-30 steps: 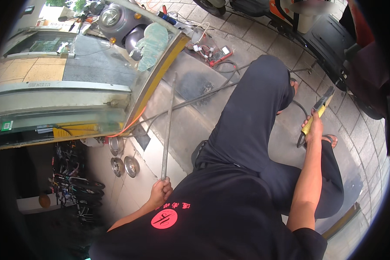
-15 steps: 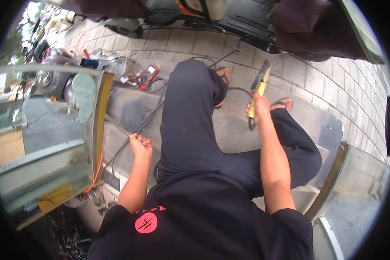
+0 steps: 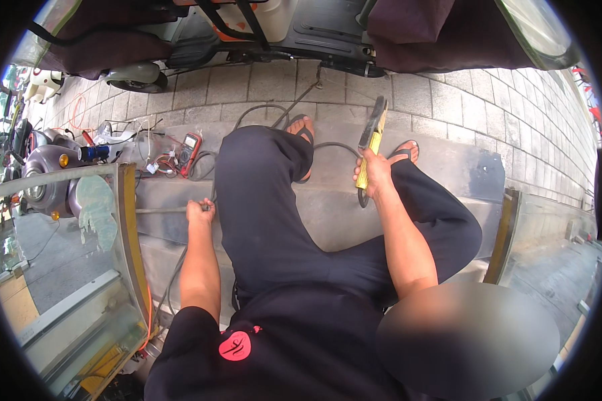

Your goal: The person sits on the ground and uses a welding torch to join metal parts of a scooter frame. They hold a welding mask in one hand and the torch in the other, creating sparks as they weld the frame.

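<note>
Outdoors, on grey stone steps (image 3: 341,220) beside pale paving bricks (image 3: 408,87), sits with knees apart in loose black trousers (image 3: 267,194) and dark strapped sandals (image 3: 306,134). With the right hand (image 3: 376,172), grasps a clamp-like tool with a yellow handle and dark, long jaws (image 3: 373,142), fingers wrapped round the lower handle. Points the tool's dark tip away from the body, slightly tilted to the right, well beyond the knuckles. Has a black flexible cable (image 3: 334,144) near that fist, running left toward the other foot.

With the left hand (image 3: 199,211), clenches the end of a thin grey metal rod (image 3: 164,211) just outside the left knee. Holds the rod sideways, its length stretching left from the fist toward a yellow-edged glass door (image 3: 134,234).

Beyond the left fist, near the step's edge, shows a red-and-black handheld meter (image 3: 189,148), with a purple-grey scooter (image 3: 47,164) farther left. Across the paving, has a parked vehicle with a black footboard (image 3: 321,30). At the right, borders on another glass panel with a yellow-brown edge (image 3: 505,234).
</note>
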The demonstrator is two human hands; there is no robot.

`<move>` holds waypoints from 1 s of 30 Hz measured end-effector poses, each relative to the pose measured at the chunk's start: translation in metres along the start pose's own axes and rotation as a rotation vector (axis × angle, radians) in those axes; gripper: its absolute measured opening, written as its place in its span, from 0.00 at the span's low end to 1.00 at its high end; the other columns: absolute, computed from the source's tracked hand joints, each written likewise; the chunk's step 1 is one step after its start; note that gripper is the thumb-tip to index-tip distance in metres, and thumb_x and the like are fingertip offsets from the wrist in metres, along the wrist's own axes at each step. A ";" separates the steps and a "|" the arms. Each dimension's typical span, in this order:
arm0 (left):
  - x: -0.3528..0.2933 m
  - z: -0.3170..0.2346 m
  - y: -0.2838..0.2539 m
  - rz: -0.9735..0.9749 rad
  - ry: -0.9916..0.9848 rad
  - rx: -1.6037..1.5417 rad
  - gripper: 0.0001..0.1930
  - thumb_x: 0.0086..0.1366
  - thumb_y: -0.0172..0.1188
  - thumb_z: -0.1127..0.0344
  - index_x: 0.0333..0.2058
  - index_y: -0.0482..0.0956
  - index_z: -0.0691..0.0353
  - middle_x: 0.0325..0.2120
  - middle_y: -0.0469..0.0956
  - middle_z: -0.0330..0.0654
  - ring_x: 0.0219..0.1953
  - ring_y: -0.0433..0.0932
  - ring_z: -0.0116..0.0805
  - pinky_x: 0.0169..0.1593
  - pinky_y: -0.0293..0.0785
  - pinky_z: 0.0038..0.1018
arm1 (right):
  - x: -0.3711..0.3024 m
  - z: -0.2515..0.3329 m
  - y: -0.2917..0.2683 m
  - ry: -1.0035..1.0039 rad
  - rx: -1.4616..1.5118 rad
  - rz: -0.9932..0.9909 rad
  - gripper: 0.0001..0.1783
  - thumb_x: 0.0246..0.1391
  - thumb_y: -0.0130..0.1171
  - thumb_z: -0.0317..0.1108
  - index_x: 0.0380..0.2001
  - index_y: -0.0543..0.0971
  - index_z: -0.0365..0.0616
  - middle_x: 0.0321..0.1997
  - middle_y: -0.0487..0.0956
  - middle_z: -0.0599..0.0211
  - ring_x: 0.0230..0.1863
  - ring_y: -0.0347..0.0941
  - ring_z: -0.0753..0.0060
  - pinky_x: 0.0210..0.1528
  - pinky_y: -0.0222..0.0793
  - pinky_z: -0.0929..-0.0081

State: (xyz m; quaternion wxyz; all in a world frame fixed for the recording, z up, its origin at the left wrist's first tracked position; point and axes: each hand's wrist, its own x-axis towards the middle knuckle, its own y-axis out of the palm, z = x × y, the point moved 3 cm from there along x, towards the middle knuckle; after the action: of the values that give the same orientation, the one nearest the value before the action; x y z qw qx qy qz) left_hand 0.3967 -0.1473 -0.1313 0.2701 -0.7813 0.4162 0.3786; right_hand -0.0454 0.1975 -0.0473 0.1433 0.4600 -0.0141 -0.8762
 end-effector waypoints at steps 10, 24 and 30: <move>0.085 0.004 -0.017 0.486 -0.324 0.600 0.26 0.80 0.44 0.47 0.59 0.67 0.68 0.54 0.76 0.54 0.52 0.81 0.48 0.54 0.84 0.45 | 0.007 -0.003 0.005 0.048 0.030 -0.016 0.12 0.63 0.62 0.37 0.42 0.70 0.46 0.27 0.74 0.69 0.21 0.71 0.72 0.21 0.71 0.68; -0.014 0.021 -0.024 0.527 -0.009 1.423 0.25 0.77 0.48 0.50 0.59 0.71 0.67 0.52 0.79 0.54 0.51 0.82 0.50 0.54 0.82 0.43 | 0.009 0.001 0.023 0.017 0.252 -0.047 0.14 0.61 0.62 0.37 0.43 0.71 0.41 0.28 0.75 0.68 0.22 0.72 0.72 0.22 0.74 0.68; -0.037 0.022 -0.016 0.544 0.015 1.519 0.24 0.76 0.50 0.52 0.59 0.72 0.67 0.51 0.80 0.54 0.51 0.82 0.52 0.54 0.81 0.43 | 0.018 0.004 0.023 0.011 0.328 -0.082 0.14 0.61 0.62 0.36 0.42 0.71 0.41 0.28 0.75 0.67 0.21 0.72 0.72 0.21 0.73 0.67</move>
State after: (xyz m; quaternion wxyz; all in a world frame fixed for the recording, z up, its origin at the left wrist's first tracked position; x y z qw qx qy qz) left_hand 0.3885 -0.1066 -0.1123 0.6232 -0.2582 0.7372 0.0397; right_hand -0.0527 0.1700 -0.0558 0.0305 0.4823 -0.1372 -0.8646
